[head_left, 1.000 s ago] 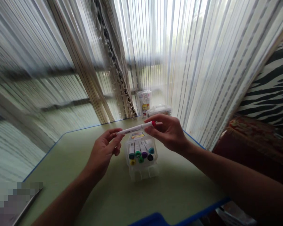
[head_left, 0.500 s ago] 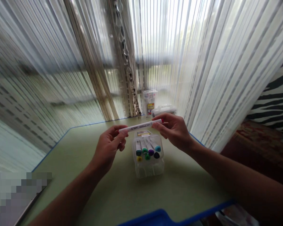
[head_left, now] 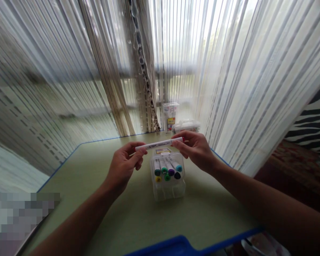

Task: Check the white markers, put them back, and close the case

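Left hand (head_left: 124,160) and right hand (head_left: 196,147) pinch a marker (head_left: 158,144) by its ends (sound holds: likely light, stiff), worktop's far edge (head_left: 109,139) beyond

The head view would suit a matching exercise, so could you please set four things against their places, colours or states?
1. Left hand
2. Right hand
3. Clear case
4. Table edge

A. Contains several markers
B. Blue
C. At white end of held marker
D. At red end of held marker

1-C, 2-D, 3-A, 4-B
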The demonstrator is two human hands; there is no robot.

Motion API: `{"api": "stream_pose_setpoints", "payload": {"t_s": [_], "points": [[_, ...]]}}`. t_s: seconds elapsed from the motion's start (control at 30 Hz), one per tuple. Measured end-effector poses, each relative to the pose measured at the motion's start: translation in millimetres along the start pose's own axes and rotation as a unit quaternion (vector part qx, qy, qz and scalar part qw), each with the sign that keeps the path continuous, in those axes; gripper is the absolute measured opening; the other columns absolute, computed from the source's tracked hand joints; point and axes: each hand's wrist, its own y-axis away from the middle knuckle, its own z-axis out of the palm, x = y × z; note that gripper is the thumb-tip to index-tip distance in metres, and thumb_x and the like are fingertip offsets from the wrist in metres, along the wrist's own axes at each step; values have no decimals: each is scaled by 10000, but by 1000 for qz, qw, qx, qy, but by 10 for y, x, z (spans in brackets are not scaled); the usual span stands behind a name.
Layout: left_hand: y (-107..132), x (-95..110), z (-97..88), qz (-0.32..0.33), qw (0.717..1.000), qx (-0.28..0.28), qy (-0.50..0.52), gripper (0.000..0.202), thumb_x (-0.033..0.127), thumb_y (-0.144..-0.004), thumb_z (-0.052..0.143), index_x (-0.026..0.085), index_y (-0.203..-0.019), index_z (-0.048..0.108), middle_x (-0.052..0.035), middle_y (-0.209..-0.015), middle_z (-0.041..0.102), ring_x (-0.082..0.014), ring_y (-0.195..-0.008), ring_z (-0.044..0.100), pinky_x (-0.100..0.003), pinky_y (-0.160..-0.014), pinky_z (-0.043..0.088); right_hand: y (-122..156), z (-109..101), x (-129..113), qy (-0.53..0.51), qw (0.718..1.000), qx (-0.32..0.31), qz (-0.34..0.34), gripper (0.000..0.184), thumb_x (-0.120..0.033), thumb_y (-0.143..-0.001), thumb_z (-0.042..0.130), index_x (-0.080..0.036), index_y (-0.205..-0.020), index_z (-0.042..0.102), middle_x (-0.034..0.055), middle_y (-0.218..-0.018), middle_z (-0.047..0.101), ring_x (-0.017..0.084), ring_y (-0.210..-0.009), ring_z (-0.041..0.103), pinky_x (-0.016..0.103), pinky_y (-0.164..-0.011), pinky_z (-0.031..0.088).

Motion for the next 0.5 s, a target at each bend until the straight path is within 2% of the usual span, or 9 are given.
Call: {"api": "stream_pose_setpoints", "payload": {"t_s": [0.5], "points": [[21, 23, 9, 7, 1000, 4, 10, 276, 291, -752, 805, 127, -953, 713, -7, -729, 650, -55, -507, 480, -195, -456, 369, 0, -4, -6, -31, 999, -6, 30, 237, -322, -738, 814, -124, -819, 712, -58, -497, 536, 50, -408, 423, 191, -369, 321]]}}
